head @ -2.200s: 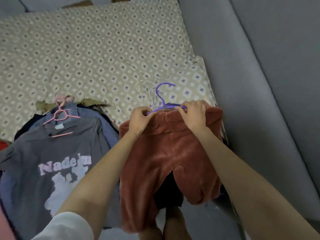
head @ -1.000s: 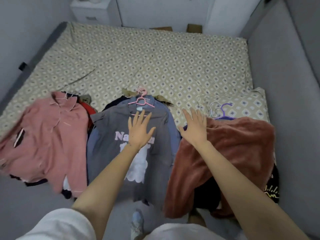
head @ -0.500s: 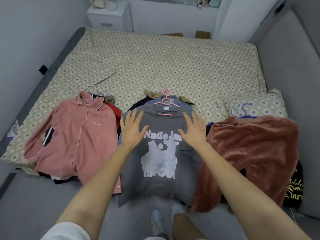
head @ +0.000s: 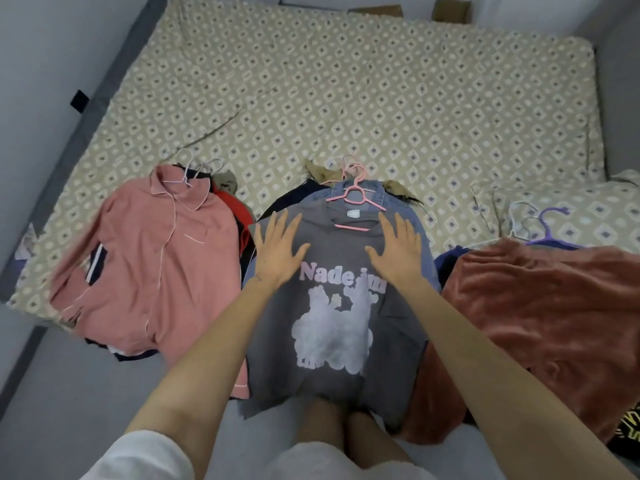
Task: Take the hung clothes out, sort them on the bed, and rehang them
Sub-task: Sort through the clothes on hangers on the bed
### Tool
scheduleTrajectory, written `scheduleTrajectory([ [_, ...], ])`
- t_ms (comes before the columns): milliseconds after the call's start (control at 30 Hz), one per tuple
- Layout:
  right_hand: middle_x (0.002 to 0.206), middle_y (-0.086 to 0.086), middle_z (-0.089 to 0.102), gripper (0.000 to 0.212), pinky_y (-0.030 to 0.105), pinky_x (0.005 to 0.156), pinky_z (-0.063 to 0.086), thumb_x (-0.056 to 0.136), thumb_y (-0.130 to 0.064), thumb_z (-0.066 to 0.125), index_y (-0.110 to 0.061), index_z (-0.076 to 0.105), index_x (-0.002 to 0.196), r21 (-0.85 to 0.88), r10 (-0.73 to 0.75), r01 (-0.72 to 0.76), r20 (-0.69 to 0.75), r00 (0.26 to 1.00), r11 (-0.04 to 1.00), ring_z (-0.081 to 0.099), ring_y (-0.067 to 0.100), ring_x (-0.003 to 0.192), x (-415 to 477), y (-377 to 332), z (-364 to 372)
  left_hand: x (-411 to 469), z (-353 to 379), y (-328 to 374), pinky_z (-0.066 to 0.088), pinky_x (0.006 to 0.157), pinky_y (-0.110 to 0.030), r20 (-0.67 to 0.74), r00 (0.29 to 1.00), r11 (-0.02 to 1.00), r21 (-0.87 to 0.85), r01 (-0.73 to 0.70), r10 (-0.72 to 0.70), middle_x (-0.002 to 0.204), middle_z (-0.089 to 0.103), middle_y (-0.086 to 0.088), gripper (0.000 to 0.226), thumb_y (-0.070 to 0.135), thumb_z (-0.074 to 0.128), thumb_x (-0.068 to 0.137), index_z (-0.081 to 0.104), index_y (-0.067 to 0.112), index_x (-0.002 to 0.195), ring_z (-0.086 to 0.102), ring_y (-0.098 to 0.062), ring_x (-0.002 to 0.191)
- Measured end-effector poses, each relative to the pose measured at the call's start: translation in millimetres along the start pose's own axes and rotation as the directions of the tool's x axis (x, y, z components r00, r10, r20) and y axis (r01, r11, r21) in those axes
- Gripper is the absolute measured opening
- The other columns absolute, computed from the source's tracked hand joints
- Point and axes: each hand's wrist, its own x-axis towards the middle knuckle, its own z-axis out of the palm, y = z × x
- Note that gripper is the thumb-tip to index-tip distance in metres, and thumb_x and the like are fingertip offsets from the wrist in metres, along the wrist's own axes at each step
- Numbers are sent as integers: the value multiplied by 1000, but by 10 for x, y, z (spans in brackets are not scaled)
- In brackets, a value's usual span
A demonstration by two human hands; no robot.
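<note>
Three piles of clothes on hangers lie along the near edge of the bed [head: 346, 81]. The middle pile is topped by a grey printed T-shirt [head: 332, 327] on a pink hanger [head: 356, 197], with a denim garment under it. My left hand [head: 278, 249] and my right hand [head: 398, 249] lie flat with spread fingers on the T-shirt's shoulders, either side of the collar. A pink collared shirt [head: 152, 265] on a white hanger tops the left pile. A rust-brown fleece garment [head: 540, 306] on a purple hanger [head: 550, 230] tops the right pile.
The patterned bedsheet stretches bare behind the piles. A pillow [head: 581, 209] in the same pattern lies at the right behind the fleece pile. Grey padded walls flank the bed on the right. My legs stand against the bed's near edge.
My hands let go of the purple hanger and fleece garment, moved left over the grey T-shirt and settled flat on its shoulders. The view swung left, showing the pink shirt pile.
</note>
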Motion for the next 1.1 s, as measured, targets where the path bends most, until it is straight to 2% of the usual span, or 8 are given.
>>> scheduleTrajectory([
  [233, 158, 14, 28, 66, 50, 119, 20, 96, -36, 57, -16, 30, 153, 171, 20, 2, -126, 992, 985, 25, 34, 145, 642, 103, 412, 727, 513, -191, -6, 121, -49, 94, 996, 1000, 27, -5, 3, 165, 13, -5, 63, 45, 43, 102, 20, 23, 157, 1, -23, 153],
  [433, 159, 11, 26, 67, 52, 119, 18, 97, -39, 55, -16, 28, 153, 164, 122, -106, -91, 988, 981, 21, 34, 147, 1328, 333, 940, 1383, 1202, -308, 0, 121, -48, 99, 990, 995, -41, -93, 97, 162, 24, -7, 60, 39, 48, 102, 29, 19, 155, 12, -26, 152],
  [600, 163, 8, 13, 68, 50, 121, 1, 100, -49, 45, -23, 18, 156, 102, 147, -142, -42, 988, 985, 4, 28, 151, 1827, 479, 1188, 1818, 1543, -446, 1, 121, -48, 58, 996, 996, -63, -71, 74, 162, 26, -7, 55, 37, 41, 105, 28, 18, 155, 14, -27, 152],
  [700, 162, 11, 18, 66, 50, 120, 0, 101, -50, 40, -20, 18, 156, 81, 172, -169, -33, 984, 982, 8, 30, 150, 1990, 528, 1265, 1925, 1637, -520, 9, 121, -48, 40, 998, 995, -82, -49, 52, 151, 43, -12, 50, 31, 42, 105, 35, 15, 152, 32, -30, 144],
  [767, 154, 18, 32, 62, 52, 119, 7, 101, -47, 40, -15, 28, 153, 47, 181, -178, -52, 982, 983, 24, 36, 145, 2027, 549, 1318, 1942, 1675, -569, 24, 117, -51, 5, 998, 996, -69, -62, 62, 137, 54, -17, 46, 26, 48, 103, 45, 10, 146, 46, -35, 130],
  [900, 117, 25, 52, 48, 50, 91, 41, 103, -42, 38, -1, 54, 122, 30, 177, -175, -151, 972, 984, 51, 42, 106, 1929, 558, 1304, 1956, 1635, -608, 44, 84, -51, -14, 995, 995, -6, -98, 98, 108, 60, -22, 32, 23, 54, 98, 63, 0, 119, 54, -42, 98],
  [1000, 103, 23, 52, 37, 44, 68, 40, 104, -35, 41, -2, 57, 104, 52, 142, -136, -158, 977, 989, 51, 40, 86, 1678, 537, 1156, 1823, 1465, -582, 44, 78, -50, 47, 992, 992, -56, -117, 120, 103, 60, -22, 25, 21, 58, 99, 65, 0, 110, 52, -41, 95],
  [1100, 96, 21, 51, 37, 39, 58, 35, 103, -36, 44, -3, 58, 94, 122, 114, -90, -208, 971, 989, 50, 38, 71, 1348, 468, 933, 1605, 1194, -522, 41, 70, -40, 28, 975, 966, -145, -216, 222, 93, 60, -16, 24, 26, 59, 99, 64, 2, 98, 54, -33, 85],
])
